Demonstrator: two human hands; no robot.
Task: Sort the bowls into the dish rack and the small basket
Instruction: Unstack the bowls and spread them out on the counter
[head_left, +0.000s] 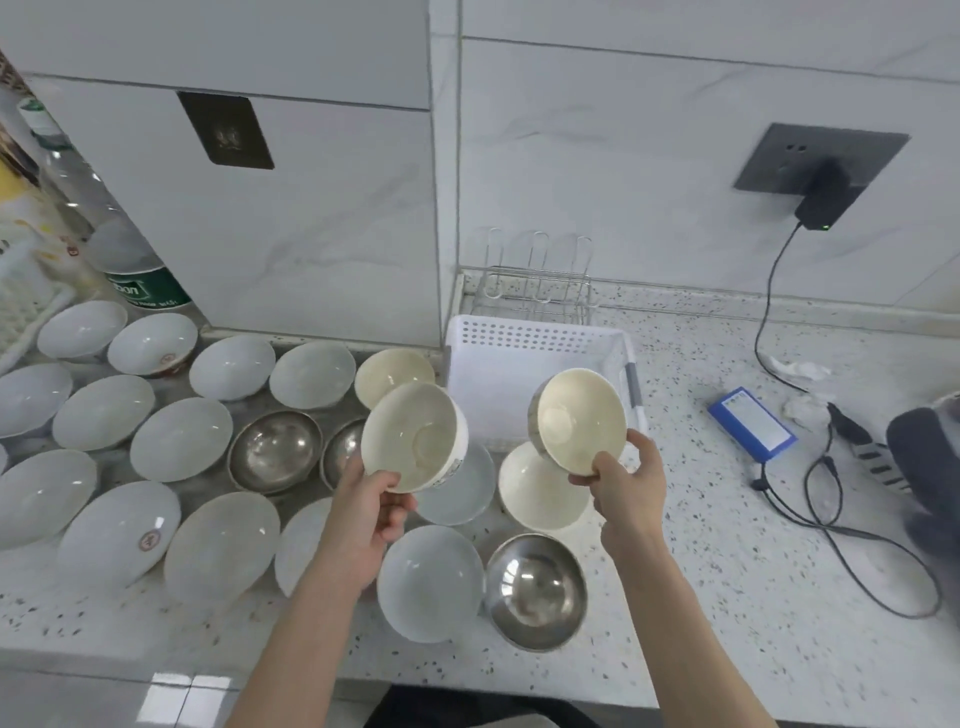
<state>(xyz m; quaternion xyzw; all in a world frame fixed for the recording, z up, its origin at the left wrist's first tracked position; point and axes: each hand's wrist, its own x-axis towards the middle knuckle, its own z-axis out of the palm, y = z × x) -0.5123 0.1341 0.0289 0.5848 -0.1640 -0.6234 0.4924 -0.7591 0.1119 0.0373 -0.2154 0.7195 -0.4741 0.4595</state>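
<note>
The left hand (376, 506) holds a cream bowl (413, 436) by its lower rim, with the thumb on the inside edge and the fingers curled behind it. The bowl is lifted above the worktop (727, 571) and tilted so that its inside faces the camera. The right hand (626, 478) pinches a second cream bowl (579, 421) in the same way at the bottom edge, also raised and tilted. This bowl is in front of the white small basket (519, 338), which stands on the worktop near the wall. The wire dish rack (535, 280) stands just behind the basket. Many white bowls (182, 439) and some steel bowls (535, 590) lie on the worktop, to the left of and below the hands.
</note>
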